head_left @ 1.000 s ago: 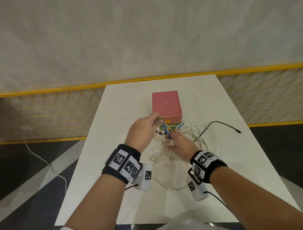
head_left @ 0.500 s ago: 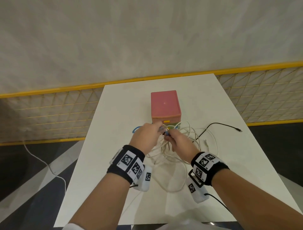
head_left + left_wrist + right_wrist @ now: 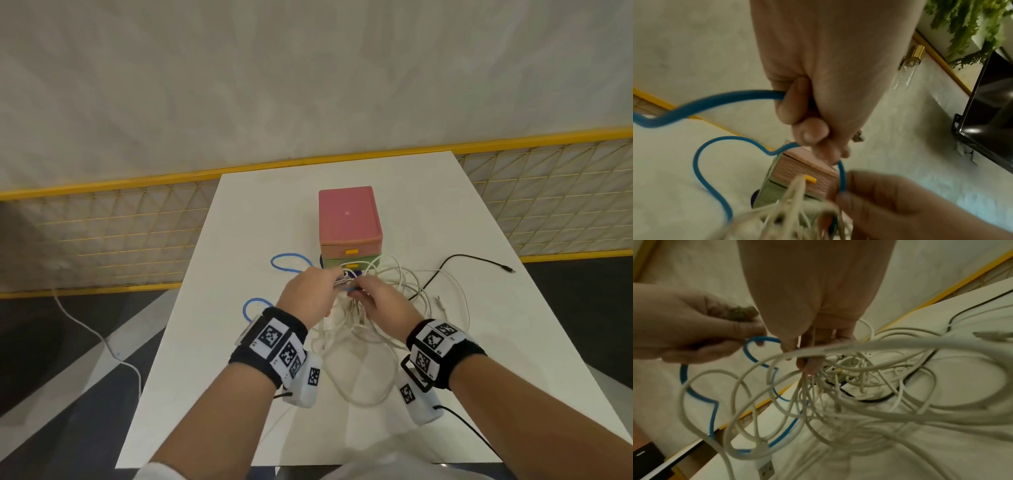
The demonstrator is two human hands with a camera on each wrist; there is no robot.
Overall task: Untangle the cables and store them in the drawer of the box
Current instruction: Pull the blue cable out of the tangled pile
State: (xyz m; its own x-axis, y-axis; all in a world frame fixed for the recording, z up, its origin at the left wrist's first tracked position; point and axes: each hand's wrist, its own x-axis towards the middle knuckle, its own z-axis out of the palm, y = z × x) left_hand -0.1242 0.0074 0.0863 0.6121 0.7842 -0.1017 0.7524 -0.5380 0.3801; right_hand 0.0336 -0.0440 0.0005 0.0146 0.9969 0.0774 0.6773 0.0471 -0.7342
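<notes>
A pink box [image 3: 349,219] with yellow-handled drawers stands mid-table. Just in front of it my two hands meet above a tangle of white cables [image 3: 376,329]. My left hand [image 3: 337,279] grips a blue cable [image 3: 289,263] in its fist, and the cable loops out to the left over the table. In the left wrist view the blue cable [image 3: 701,162] runs from my fist to my right hand [image 3: 890,203]. My right hand [image 3: 356,291] pinches the blue cable's run and holds up the white cables [image 3: 879,386], which hang from its fingers. A black cable [image 3: 472,260] threads through the tangle.
The white table [image 3: 513,342] ends close on both sides, with a yellow mesh fence [image 3: 102,240] behind it. The black cable's plug lies toward the right edge. A white USB plug [image 3: 766,470] dangles low from the tangle. A white cord [image 3: 96,339] trails on the floor at left.
Both hands have drawn back from the box toward me and come together. The blue cable has been pulled out of the tangle into loops on the left.
</notes>
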